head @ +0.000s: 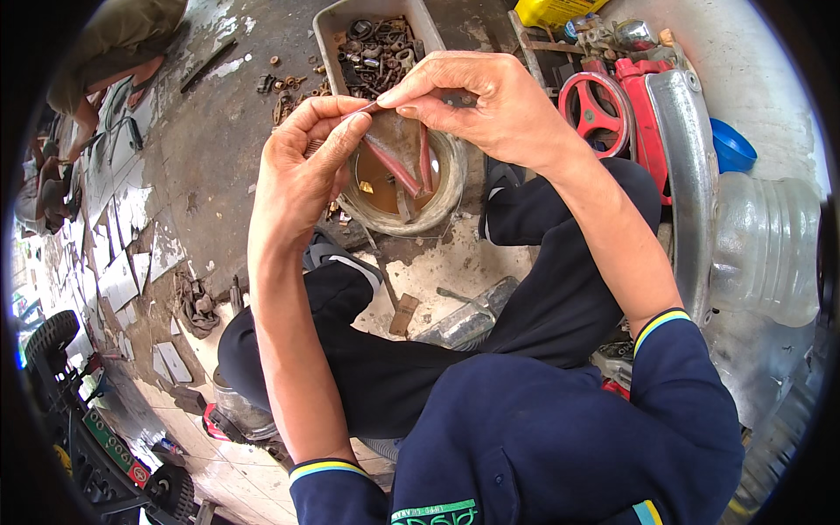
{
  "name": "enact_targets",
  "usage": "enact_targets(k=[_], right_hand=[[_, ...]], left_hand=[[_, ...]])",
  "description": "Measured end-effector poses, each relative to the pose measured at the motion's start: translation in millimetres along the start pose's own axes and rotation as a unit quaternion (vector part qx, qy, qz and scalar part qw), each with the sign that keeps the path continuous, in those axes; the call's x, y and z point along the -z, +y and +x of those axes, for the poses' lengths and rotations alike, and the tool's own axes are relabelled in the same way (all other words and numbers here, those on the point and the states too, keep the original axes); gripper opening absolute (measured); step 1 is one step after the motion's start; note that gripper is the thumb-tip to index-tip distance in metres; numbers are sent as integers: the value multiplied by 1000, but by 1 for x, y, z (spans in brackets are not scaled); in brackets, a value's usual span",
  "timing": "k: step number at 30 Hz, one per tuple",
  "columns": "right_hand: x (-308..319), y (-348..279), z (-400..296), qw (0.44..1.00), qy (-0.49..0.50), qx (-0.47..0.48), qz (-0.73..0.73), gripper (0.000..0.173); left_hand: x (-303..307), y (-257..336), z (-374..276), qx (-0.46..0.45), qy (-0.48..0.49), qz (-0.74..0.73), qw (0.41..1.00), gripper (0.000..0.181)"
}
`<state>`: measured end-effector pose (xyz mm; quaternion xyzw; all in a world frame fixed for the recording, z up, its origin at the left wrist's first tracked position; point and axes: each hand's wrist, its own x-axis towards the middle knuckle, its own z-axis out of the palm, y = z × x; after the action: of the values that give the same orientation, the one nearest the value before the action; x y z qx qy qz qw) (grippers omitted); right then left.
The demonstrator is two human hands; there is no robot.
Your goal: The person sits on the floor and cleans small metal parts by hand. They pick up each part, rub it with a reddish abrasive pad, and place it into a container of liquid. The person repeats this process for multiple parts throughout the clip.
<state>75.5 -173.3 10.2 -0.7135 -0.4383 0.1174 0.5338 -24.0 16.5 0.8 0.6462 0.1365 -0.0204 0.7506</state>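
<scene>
Up in front of me, my left hand [315,141] pinches one end of a thin, dark reddish strip [371,107] between thumb and fingers. The other end sits between the thumb and index fingertip of my right hand [479,102]. Exactly what the strip is cannot be made out. Just below my hands is a round, dirty grey basin [453,210] holding brown liquid. A V-shaped reddish piece [397,167] reaches down into the basin, its upper part hidden by my hands. A small yellow scrap [365,188] is also in the basin.
Beyond the basin stands a plastic bin [323,49] of rusty metal parts, more loose parts [285,85] beside it. At right are a red handwheel [597,118], a blue bowl [732,146] and a clear plastic bottle [764,243]. Broken tiles [121,282] and another person's foot [146,82] are left.
</scene>
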Motion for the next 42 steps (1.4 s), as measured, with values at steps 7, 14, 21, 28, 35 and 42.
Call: enact_targets(k=[7,14,21,28,35,42], right_hand=[[-6,-2,-1,997,9,-66,30,16],[-9,-1,-1,990,14,-114,84,15],[-12,4,-2,993,11,-93,74,12],[-8,5,-1,982,-21,-146,119,14],[-12,8,-1,985,7,-120,125,12],[-10,8,-1,985,-4,-125,122,12]], left_hand=[[-3,-5,1,-35,21,48,998,17],[-6,-4,-1,-51,22,61,997,15],[-9,-4,0,8,32,36,999,16],[-12,-8,0,-53,31,68,996,19],[-13,-6,0,-20,36,73,996,18],[-9,-6,-1,-12,13,47,999,17]])
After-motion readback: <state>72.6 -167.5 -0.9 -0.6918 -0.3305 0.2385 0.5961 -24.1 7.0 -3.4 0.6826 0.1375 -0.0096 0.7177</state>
